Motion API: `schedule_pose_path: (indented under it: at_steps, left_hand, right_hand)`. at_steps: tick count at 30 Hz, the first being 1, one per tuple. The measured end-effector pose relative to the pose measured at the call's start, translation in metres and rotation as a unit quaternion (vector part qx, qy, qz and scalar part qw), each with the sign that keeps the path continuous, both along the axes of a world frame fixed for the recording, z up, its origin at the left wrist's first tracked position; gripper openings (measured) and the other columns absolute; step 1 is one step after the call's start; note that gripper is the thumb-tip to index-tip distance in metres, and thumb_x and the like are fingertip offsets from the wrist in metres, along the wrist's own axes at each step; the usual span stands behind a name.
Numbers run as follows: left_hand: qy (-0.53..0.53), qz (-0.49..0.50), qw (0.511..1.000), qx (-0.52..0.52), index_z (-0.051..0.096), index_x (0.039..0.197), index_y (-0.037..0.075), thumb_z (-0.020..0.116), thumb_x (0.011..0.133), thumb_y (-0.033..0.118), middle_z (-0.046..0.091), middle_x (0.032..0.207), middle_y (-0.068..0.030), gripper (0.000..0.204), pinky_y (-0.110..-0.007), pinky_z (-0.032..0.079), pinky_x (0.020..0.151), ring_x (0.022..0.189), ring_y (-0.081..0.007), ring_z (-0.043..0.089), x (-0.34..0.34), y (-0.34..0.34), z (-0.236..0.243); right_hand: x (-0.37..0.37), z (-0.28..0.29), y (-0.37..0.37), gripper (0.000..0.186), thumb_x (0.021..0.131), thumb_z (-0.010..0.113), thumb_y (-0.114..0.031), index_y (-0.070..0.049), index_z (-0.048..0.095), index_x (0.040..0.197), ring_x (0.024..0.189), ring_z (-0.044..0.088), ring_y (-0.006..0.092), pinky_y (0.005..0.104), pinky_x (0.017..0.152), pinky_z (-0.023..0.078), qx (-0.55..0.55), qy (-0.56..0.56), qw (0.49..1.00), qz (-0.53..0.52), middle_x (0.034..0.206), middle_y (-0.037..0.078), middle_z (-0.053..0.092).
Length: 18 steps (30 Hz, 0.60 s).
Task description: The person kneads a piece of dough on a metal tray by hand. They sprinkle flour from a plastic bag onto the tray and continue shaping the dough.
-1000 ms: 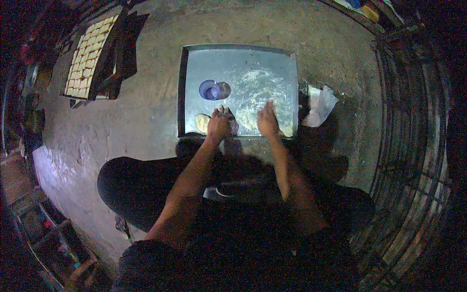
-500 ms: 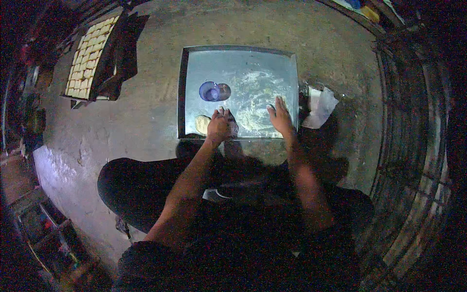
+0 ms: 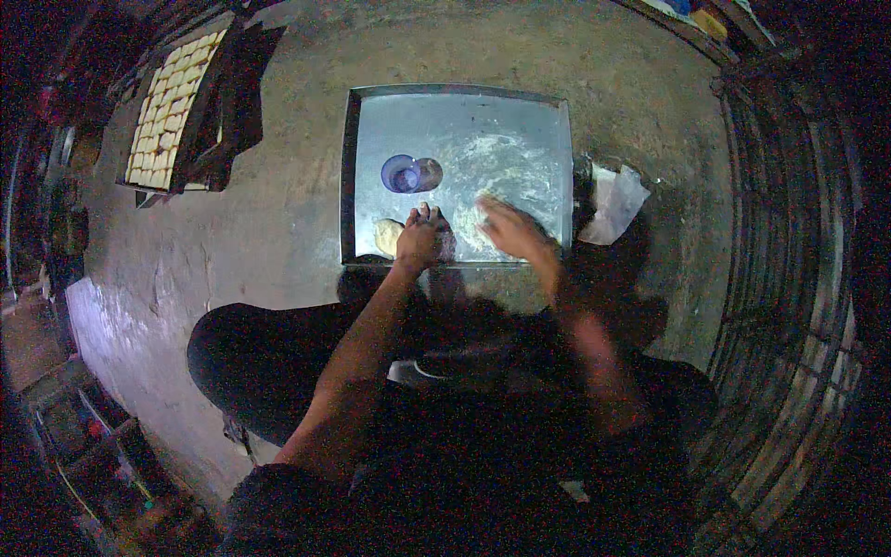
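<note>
Pale, rounded dough-like lump (image 3: 388, 237), centre of the frame, at the lower left corner of a rectangular silver metal tray (image 3: 385, 116). Left hand (image 3: 419, 243) just beside it, fingers slightly parted, palm down; whether it grips anything underneath cannot be told. Right hand (image 3: 513, 229), blurred, fingers extended and close together, over white powder smears (image 3: 506, 153). Translucent purple round cup (image 3: 403, 174), above the left hand. Crumpled white plastic bag (image 3: 616, 206), right of the tray. Dark tray of pale oblong pieces (image 3: 172, 111), upper left.

Dark sleeves (image 3: 274, 501), bare forearms (image 3: 357, 348) and dark, rounded-kneed legwear (image 3: 255, 362)
</note>
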<state>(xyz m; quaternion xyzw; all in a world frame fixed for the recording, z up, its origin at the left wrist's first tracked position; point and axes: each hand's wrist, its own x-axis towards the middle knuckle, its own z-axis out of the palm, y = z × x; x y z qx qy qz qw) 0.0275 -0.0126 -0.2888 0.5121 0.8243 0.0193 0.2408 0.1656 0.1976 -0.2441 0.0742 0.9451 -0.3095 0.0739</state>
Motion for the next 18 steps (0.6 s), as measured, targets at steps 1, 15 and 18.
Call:
schedule_pose_path:
  at_steps: [1, 15, 18]
  left_hand:
    - [0.006, 0.012, 1.0, 0.002, 0.033, 0.143, 0.001, 0.06, 0.082, 0.031, 0.034, 0.147, -0.0265, 0.073, -0.042, 0.028, 0.114, 0.137, -0.041, 0.033, -0.001, -0.001, 0.006]
    - [0.048, -0.027, 0.998, 0.031, 0.039, 0.141, 0.001, 0.053, 0.086, 0.02, 0.035, 0.147, -0.0257, 0.06, -0.042, 0.03, 0.112, 0.134, -0.0419, 0.037, -0.001, -0.002, -0.02]
    - [0.015, 0.002, 1.0, 0.015, 0.036, 0.143, 0.002, 0.053, 0.085, 0.018, 0.033, 0.149, -0.0236, 0.062, -0.043, 0.032, 0.112, 0.135, -0.042, 0.036, -0.002, -0.005, -0.023]
  right_hand:
    - [0.0, 0.0, 0.011, 0.051, 0.096, 0.052, -0.028, -0.002, 0.042, 0.139, 0.134, 0.039, 0.0371, 0.0403, 0.111, 0.032, 0.007, 0.007, 0.999, -0.054, 0.144, 0.022, 0.041]
    - [-0.022, -0.025, -0.03, 0.044, 0.098, 0.045, -0.022, 0.003, 0.046, 0.135, 0.134, 0.041, 0.03, 0.0392, 0.112, 0.033, 0.056, 0.065, 0.995, 0.055, 0.144, 0.017, 0.044]
    - [-0.01, 0.0, -0.027, 0.045, 0.097, 0.05, -0.025, 0.0, 0.049, 0.133, 0.132, 0.044, 0.0295, 0.0384, 0.108, 0.037, -0.001, 0.02, 0.997, 0.08, 0.142, 0.017, 0.046]
